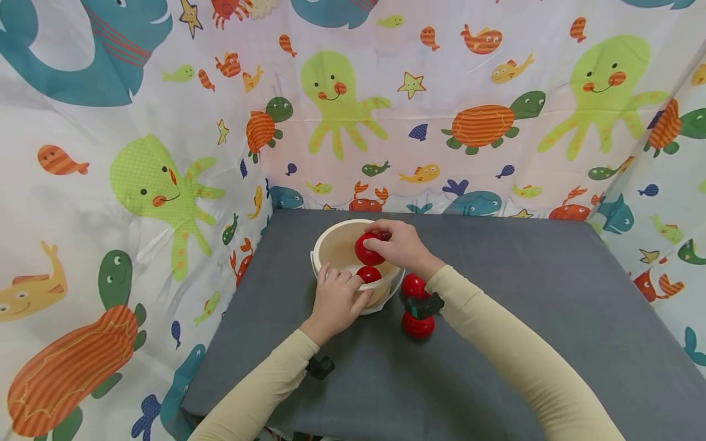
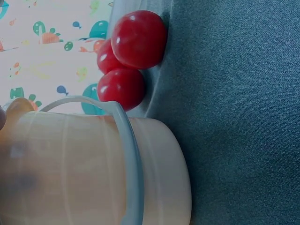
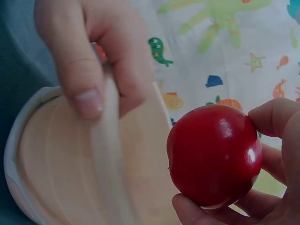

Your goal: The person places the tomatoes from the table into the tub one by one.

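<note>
Now my right hand pinches one red ball above the mouth of the bucket. My left hand grips the near rim, and another ball lies inside.

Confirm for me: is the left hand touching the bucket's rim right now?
Touching: the right wrist view shows the left hand pinching the bucket's rim, thumb on the outer side, fingers on the inner.

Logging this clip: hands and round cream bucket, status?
Right hand holding glossy red ball above bucket; left hand gripping rim; another red ball inside; no obstruction visible.
</note>
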`<state>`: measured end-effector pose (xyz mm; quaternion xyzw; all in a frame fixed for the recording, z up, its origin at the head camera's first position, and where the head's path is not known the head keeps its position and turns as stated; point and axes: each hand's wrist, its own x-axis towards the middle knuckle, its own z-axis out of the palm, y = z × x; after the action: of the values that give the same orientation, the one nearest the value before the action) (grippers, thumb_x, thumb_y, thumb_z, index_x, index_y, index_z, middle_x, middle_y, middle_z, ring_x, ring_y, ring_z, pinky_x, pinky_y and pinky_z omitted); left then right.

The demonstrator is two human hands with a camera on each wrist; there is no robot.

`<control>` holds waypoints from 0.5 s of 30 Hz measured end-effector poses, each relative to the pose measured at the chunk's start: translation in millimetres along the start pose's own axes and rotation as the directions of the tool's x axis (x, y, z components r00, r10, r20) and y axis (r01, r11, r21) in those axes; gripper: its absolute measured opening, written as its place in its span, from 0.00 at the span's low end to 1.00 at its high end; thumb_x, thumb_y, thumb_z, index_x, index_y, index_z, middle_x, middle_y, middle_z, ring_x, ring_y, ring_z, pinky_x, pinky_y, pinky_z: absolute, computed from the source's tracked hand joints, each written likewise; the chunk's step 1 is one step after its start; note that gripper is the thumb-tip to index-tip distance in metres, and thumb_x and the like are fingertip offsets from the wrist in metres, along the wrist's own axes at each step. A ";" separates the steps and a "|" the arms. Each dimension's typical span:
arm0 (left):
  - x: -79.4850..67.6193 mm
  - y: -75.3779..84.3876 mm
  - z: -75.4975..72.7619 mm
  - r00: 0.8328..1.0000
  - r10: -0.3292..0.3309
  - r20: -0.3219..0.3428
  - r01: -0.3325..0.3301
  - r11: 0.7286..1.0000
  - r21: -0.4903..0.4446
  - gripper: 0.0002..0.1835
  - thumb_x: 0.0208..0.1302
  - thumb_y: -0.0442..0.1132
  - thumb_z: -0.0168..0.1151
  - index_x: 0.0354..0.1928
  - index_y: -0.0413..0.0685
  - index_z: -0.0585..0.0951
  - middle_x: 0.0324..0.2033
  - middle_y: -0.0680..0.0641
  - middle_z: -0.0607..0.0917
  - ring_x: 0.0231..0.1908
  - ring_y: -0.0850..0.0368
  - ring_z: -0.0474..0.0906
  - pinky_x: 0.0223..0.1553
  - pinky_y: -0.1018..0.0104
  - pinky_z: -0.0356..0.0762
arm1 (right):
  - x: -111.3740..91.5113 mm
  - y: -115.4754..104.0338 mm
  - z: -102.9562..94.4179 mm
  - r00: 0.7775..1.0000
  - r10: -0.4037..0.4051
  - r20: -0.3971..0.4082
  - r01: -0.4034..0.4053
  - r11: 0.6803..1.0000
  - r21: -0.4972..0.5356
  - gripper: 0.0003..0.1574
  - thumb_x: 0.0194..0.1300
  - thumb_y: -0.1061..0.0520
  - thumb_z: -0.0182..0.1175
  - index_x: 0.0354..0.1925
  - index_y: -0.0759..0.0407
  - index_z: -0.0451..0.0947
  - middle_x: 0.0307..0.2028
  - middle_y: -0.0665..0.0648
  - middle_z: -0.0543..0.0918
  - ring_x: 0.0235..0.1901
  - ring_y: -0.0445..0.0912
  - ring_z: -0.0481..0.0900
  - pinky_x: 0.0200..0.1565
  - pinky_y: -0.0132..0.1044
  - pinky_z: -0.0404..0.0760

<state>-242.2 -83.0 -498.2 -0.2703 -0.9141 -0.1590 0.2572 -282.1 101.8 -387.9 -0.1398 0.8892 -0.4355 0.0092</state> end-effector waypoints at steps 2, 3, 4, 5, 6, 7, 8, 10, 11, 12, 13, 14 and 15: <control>0.0 0.4 -0.1 1.000 0.003 -0.006 -0.003 1.000 0.004 0.15 0.66 0.54 0.63 0.41 0.51 0.86 0.34 0.47 0.87 0.41 0.49 0.78 0.67 0.35 0.66 | -0.1 1.7 5.3 1.000 0.018 0.008 -0.018 1.000 0.007 0.28 0.64 0.51 0.67 0.61 0.53 0.79 0.57 0.58 0.84 0.52 0.55 0.82 0.51 0.47 0.87; 0.0 0.7 -0.3 1.000 0.003 -0.009 -0.003 1.000 0.005 0.15 0.66 0.54 0.63 0.41 0.51 0.86 0.34 0.47 0.87 0.41 0.49 0.78 0.67 0.35 0.66 | 0.0 2.3 7.7 1.000 0.026 0.014 -0.026 1.000 0.011 0.28 0.64 0.51 0.67 0.62 0.54 0.79 0.57 0.58 0.84 0.52 0.55 0.82 0.50 0.46 0.88; 0.1 0.9 -0.5 1.000 0.004 -0.012 -0.004 1.000 0.006 0.15 0.66 0.54 0.63 0.42 0.51 0.86 0.34 0.47 0.87 0.41 0.49 0.78 0.67 0.35 0.66 | 0.1 2.7 10.0 0.999 0.035 0.020 -0.035 0.999 0.013 0.28 0.64 0.51 0.67 0.61 0.53 0.79 0.56 0.58 0.85 0.51 0.54 0.82 0.50 0.46 0.88; 0.1 1.1 -0.6 1.000 0.004 -0.015 -0.004 1.000 0.005 0.15 0.66 0.54 0.63 0.41 0.51 0.87 0.34 0.47 0.88 0.40 0.49 0.78 0.66 0.35 0.66 | 0.3 3.5 12.2 0.999 0.039 0.025 -0.039 0.999 0.011 0.27 0.65 0.51 0.67 0.61 0.53 0.79 0.56 0.58 0.85 0.51 0.55 0.82 0.50 0.46 0.88; 0.1 1.2 -0.6 1.000 0.006 -0.019 -0.006 1.000 0.005 0.15 0.66 0.54 0.63 0.41 0.50 0.87 0.34 0.47 0.88 0.40 0.49 0.78 0.66 0.35 0.66 | 0.6 4.4 14.2 0.999 0.044 0.029 -0.044 0.999 0.008 0.27 0.65 0.51 0.66 0.61 0.53 0.79 0.56 0.58 0.85 0.51 0.55 0.82 0.50 0.46 0.88; 0.1 1.3 -0.6 1.000 0.008 -0.023 -0.008 1.000 0.004 0.15 0.66 0.53 0.63 0.41 0.50 0.87 0.34 0.47 0.88 0.40 0.49 0.78 0.66 0.35 0.66 | 1.0 4.9 16.1 0.998 0.046 0.030 -0.047 0.999 0.004 0.27 0.65 0.51 0.66 0.61 0.53 0.79 0.56 0.58 0.85 0.51 0.55 0.82 0.50 0.47 0.88; 0.2 1.5 -0.8 1.000 0.009 -0.024 -0.009 1.000 0.000 0.15 0.67 0.53 0.63 0.41 0.50 0.87 0.34 0.47 0.88 0.40 0.49 0.78 0.66 0.34 0.66 | 1.5 5.5 17.8 0.998 0.046 0.032 -0.046 0.999 -0.003 0.26 0.65 0.51 0.66 0.61 0.53 0.80 0.55 0.59 0.85 0.51 0.55 0.82 0.51 0.47 0.88; 0.3 1.4 -0.2 0.999 0.014 -0.029 -0.014 1.000 -0.001 0.15 0.67 0.53 0.63 0.41 0.50 0.87 0.34 0.47 0.88 0.40 0.49 0.78 0.66 0.34 0.66 | 2.9 7.0 21.2 0.999 0.040 0.030 -0.039 0.999 -0.023 0.26 0.64 0.51 0.65 0.60 0.54 0.80 0.55 0.59 0.85 0.51 0.55 0.82 0.51 0.48 0.87; 0.4 1.3 -0.1 0.999 0.018 -0.033 -0.018 1.000 -0.002 0.15 0.67 0.53 0.62 0.41 0.50 0.87 0.34 0.47 0.88 0.40 0.48 0.78 0.66 0.34 0.67 | 3.5 7.6 22.6 0.999 0.034 0.029 -0.033 0.999 -0.031 0.26 0.64 0.51 0.65 0.60 0.55 0.80 0.54 0.60 0.86 0.51 0.56 0.82 0.51 0.49 0.87; 0.4 1.3 -0.1 0.999 0.021 -0.037 -0.021 1.000 -0.002 0.15 0.67 0.52 0.62 0.41 0.49 0.87 0.34 0.46 0.88 0.40 0.48 0.78 0.66 0.34 0.67 | 4.3 8.1 24.1 0.999 0.031 0.028 -0.029 0.999 -0.039 0.26 0.64 0.51 0.65 0.59 0.56 0.81 0.54 0.60 0.86 0.51 0.56 0.82 0.51 0.49 0.87; 0.3 1.2 -0.1 0.999 0.022 -0.040 -0.022 1.000 -0.003 0.15 0.68 0.52 0.62 0.40 0.49 0.87 0.34 0.46 0.88 0.40 0.48 0.78 0.66 0.34 0.67 | 5.3 8.6 25.6 0.999 0.024 0.028 -0.022 0.999 -0.049 0.25 0.64 0.51 0.64 0.59 0.56 0.81 0.53 0.60 0.86 0.50 0.56 0.82 0.51 0.49 0.87; 0.3 1.1 -0.2 0.999 0.024 -0.044 -0.024 1.000 -0.004 0.15 0.68 0.52 0.62 0.40 0.49 0.87 0.34 0.46 0.88 0.40 0.48 0.78 0.66 0.34 0.67 | 6.0 9.3 27.0 0.999 0.020 0.029 -0.018 0.998 -0.055 0.25 0.64 0.51 0.64 0.58 0.57 0.82 0.52 0.60 0.87 0.50 0.56 0.82 0.51 0.49 0.87; 0.3 1.0 -0.3 0.999 0.026 -0.048 -0.026 1.000 -0.003 0.15 0.68 0.52 0.62 0.39 0.49 0.87 0.34 0.46 0.88 0.39 0.47 0.79 0.65 0.34 0.67 | 6.9 10.0 28.5 0.999 0.016 0.030 -0.014 0.998 -0.061 0.25 0.65 0.51 0.64 0.58 0.57 0.82 0.52 0.60 0.87 0.50 0.55 0.82 0.51 0.49 0.87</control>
<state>-241.7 -82.2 -497.7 -0.2788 -0.9037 -0.1639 0.2806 -287.2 83.8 -412.5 -0.1399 0.9029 -0.4060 0.0217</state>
